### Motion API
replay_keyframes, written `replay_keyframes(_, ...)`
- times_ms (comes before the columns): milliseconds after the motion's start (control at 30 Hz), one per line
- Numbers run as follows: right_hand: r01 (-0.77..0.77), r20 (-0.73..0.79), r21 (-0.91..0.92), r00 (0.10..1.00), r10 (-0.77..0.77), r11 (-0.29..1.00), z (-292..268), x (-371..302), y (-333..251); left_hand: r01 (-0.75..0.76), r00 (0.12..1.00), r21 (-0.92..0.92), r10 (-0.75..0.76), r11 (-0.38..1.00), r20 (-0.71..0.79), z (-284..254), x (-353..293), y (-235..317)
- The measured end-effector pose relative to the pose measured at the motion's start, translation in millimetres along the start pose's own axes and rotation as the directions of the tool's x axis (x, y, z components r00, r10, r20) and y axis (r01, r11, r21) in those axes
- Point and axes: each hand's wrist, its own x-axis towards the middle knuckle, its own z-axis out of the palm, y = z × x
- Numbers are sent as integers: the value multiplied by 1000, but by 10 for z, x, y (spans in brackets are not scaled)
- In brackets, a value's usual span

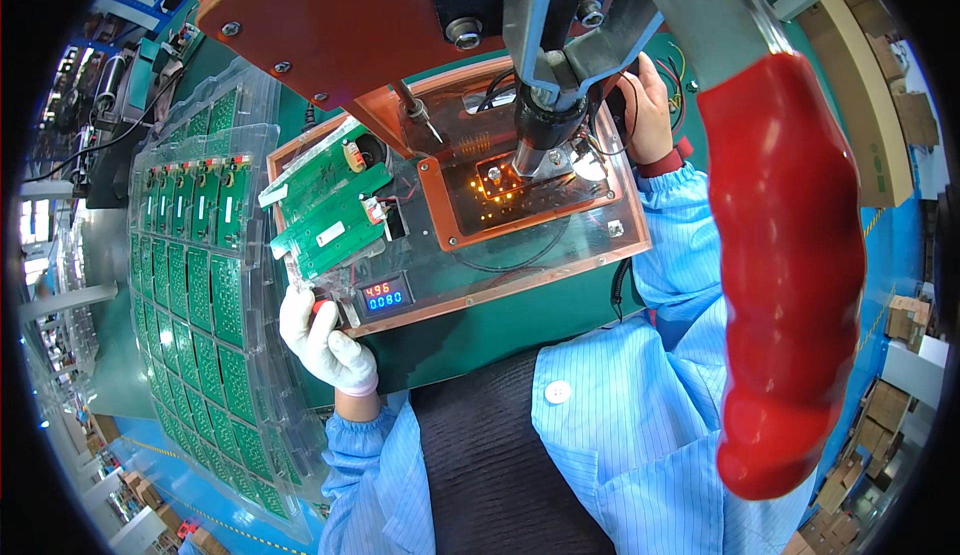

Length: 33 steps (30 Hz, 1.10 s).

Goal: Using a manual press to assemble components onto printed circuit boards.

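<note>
My left hand [328,343], in a white glove, is at the near left corner of a clear-topped test fixture [480,295]. Its curled fingers touch the corner beside a small red button [320,307]. At the fixture's far right side is my bare right hand [648,115], fingers bent by a dark part and thin wires; what they hold is partly hidden. Green circuit boards [335,220] lie on the fixture's left part. A lit digital meter [386,295] sits at its front edge. Small orange lights glow in an orange-framed nest [515,195] under a black press head [548,130].
The press's big red handle [785,275] hangs close on the right, its orange body [330,25] overhead. Clear trays of green boards [190,285] stand at the left on the green tabletop [470,340]. A cardboard box [850,95] is at the far right.
</note>
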Motion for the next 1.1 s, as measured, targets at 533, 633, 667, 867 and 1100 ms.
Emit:
replay_keyframes(533, -24, -23, 98, 999, 27, 995, 84, -24, -124, -3, 1000, -11, 3, 1000, 3, 4, 14, 5)
replay_keyframes(633, -27, -54, 118, 998, 33, 993, 79, -26, -172, -10, 1000, -14, 10, 1000, -3, 14, 19, 0)
replay_keyframes(667, -26, -52, 121, 998, 32, 992, 84, -28, -169, -11, 1000, -12, 11, 1000, -4, 11, 13, 0)
replay_keyframes(867, -36, -82, 150, 995, 48, 988, 74, -30, -89, -31, 999, 13, 31, 999, 6, -16, 20, 4)
replay_keyframes(1100, -45, 2, 475, 999, 50, 879, 59, -10, -437, -10, 1000, 19, 10, 1000, 17, -57, 29, 65)
